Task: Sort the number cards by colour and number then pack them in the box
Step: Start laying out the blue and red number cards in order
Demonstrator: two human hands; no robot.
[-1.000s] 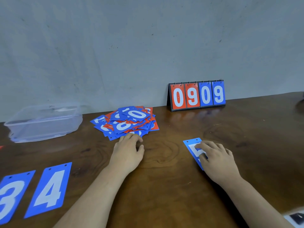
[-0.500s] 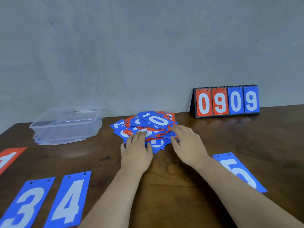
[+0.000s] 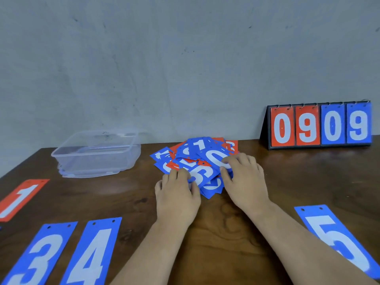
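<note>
Across the lower frame I count four single cards: red 1 [image 3: 20, 199], blue 3 [image 3: 40, 258], blue 4 [image 3: 92, 254], blue 5 [image 3: 339, 241]. The right hand [image 3: 245, 182] pinches the one central heap of red and blue number cards [image 3: 197, 157]; whether the left hand [image 3: 176, 195] grips it I cannot tell. One clear plastic box [image 3: 96, 159] sits upper left and one flip scoreboard [image 3: 319, 125] upper right.

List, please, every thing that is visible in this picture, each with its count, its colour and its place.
pile of number cards: one loose heap, blue and red, middle of the table, towards the back
blue card 3: one, near left
blue card 4: one, just right of the 3
red card 1: one, left edge
blue card 5: one, near right
box: one, clear plastic, back left
scoreboard: one, red and blue, reads 0909, back right
table: one, dark brown wood
wall: grey, behind
left hand: fingertips on the pile's near edge
right hand: fingers on the blue 0 card atop the pile
</note>
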